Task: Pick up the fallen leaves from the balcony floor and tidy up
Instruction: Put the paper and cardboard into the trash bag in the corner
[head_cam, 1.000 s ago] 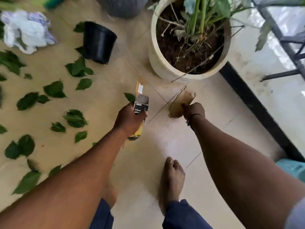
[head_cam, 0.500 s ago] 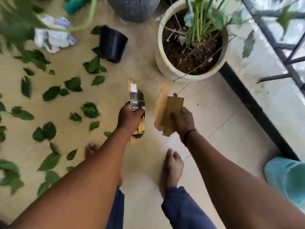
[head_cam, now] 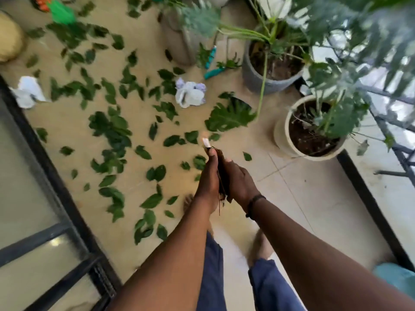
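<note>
Cardboard pieces [head_cam: 221,173] pressed flat between left hand [head_cam: 208,182] and right hand [head_cam: 241,185] — both grips clamped, fallen leaves [head_cam: 112,131] scattered leftward below

We have straightened up, and far more of the balcony floor [head_cam: 303,198] now shows, with the scattered leaves [head_cam: 112,131] spread across it. A second ago our hands were apart, each holding a piece of cardboard low beside the cream pot [head_cam: 314,129]. Now our left hand [head_cam: 207,182] and right hand [head_cam: 241,185] are pressed together, palms facing, with the flattened cardboard [head_cam: 222,173] held edge-on between them, well away from that pot.
</note>
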